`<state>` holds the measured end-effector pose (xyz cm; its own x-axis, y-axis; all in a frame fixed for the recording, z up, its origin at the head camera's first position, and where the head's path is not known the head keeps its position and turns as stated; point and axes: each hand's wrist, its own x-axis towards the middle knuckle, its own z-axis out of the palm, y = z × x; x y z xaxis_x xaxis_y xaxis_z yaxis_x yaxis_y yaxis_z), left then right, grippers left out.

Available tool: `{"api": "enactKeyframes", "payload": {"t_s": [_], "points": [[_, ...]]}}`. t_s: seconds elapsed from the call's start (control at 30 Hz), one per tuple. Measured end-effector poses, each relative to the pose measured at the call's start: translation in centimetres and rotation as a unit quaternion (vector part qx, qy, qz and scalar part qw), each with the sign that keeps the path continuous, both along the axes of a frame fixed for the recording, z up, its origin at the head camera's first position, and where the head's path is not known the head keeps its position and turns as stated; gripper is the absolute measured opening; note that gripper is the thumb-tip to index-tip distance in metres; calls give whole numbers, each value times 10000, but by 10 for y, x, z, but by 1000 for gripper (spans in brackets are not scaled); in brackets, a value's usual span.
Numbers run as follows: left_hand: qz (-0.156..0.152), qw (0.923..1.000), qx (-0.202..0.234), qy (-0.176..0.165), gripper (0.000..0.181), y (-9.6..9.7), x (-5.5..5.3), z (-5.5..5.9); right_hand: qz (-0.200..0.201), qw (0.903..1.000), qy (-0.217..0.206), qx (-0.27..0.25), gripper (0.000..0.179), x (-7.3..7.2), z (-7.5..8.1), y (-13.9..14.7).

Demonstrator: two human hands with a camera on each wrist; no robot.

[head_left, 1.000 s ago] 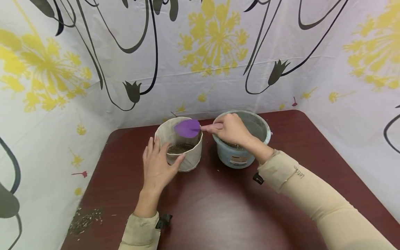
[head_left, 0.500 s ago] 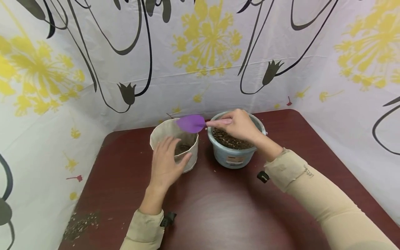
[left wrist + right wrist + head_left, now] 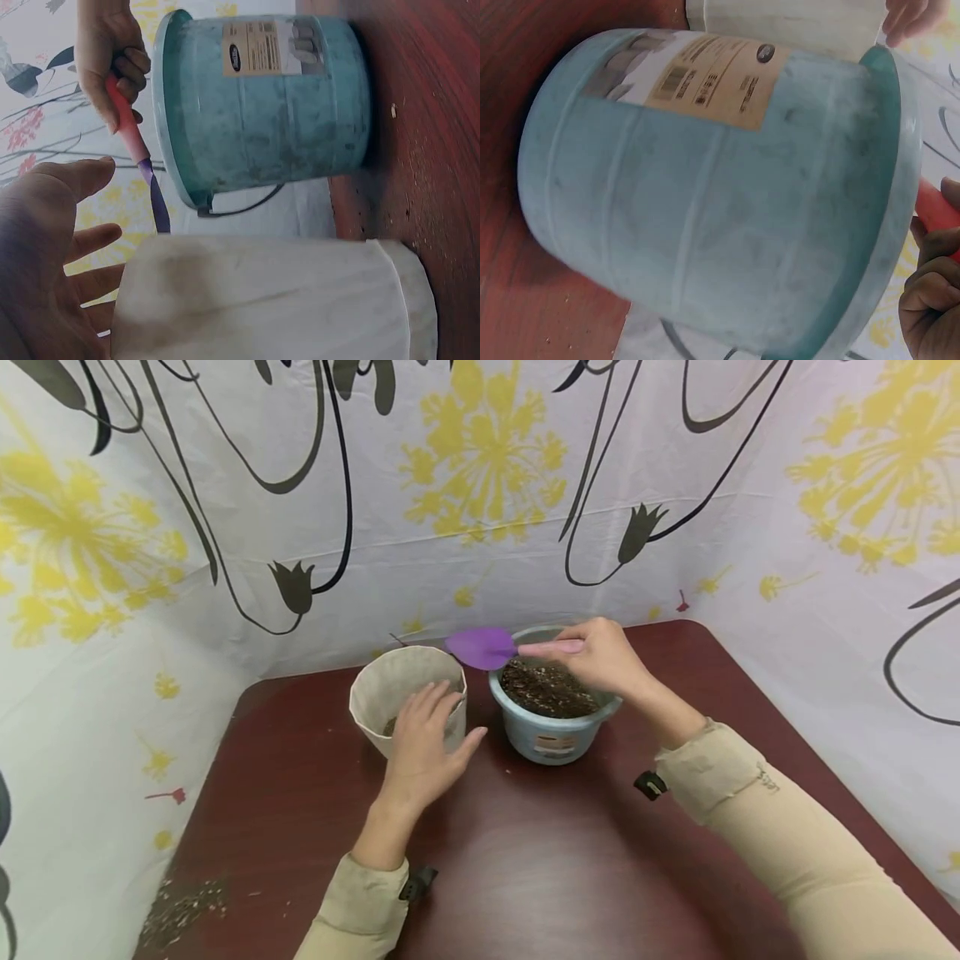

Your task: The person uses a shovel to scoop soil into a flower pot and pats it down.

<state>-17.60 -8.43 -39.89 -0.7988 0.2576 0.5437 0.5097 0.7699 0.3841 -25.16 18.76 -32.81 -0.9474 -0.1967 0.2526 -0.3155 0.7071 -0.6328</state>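
Note:
My right hand (image 3: 607, 656) grips the pink handle of a hand trowel (image 3: 482, 648). Its purple blade points left, above the gap between a whitish pot (image 3: 371, 693) and a blue-green bucket (image 3: 551, 739). Dark soil (image 3: 546, 687) fills much of the bucket; only a little soil shows inside the pot, partly hidden by my left hand (image 3: 427, 752). That hand has its fingers spread and relaxed at the pot's near right rim; whether it touches is unclear. In the left wrist view, the trowel's handle (image 3: 127, 124) sits in the curled right fingers.
Both containers stand on a dark red-brown table (image 3: 525, 860) near its back edge. Spilled soil bits (image 3: 180, 910) lie at the table's left edge. A patterned white cloth (image 3: 420, 485) hangs close behind and at both sides. The bucket has a wire handle (image 3: 247, 208).
The trowel has moved right, from over the pot toward the bucket, with its blade turning flatter. My left hand has shifted right along the pot's rim, and its fingers have loosened from it.

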Motion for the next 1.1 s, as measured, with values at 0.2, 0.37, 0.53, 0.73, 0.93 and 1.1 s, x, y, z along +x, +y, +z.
{"api": "enactKeyframes", "payload": {"t_s": [0.2,0.37,0.53,0.73,0.93,1.1], "points": [[-237,9997,-93,-30,51,14,-2,-1,-152,9999,22,-68,32,3,-2,15],[-437,9989,-149,4,50,23,-3,1,-317,9994,-6,-125,40,5,-3,27],[-512,9983,-271,-34,50,32,-2,0,-538,9981,-168,-246,41,8,-8,39],[-761,9959,-411,-283,56,39,-4,-1,-675,9972,-274,-185,36,12,-13,52],[-866,9931,-402,-687,63,44,-5,-4,-456,9988,-187,-22,31,14,-11,67],[-850,9910,-378,-967,66,48,-5,-6,-421,9978,-57,504,24,15,0,82]]}}
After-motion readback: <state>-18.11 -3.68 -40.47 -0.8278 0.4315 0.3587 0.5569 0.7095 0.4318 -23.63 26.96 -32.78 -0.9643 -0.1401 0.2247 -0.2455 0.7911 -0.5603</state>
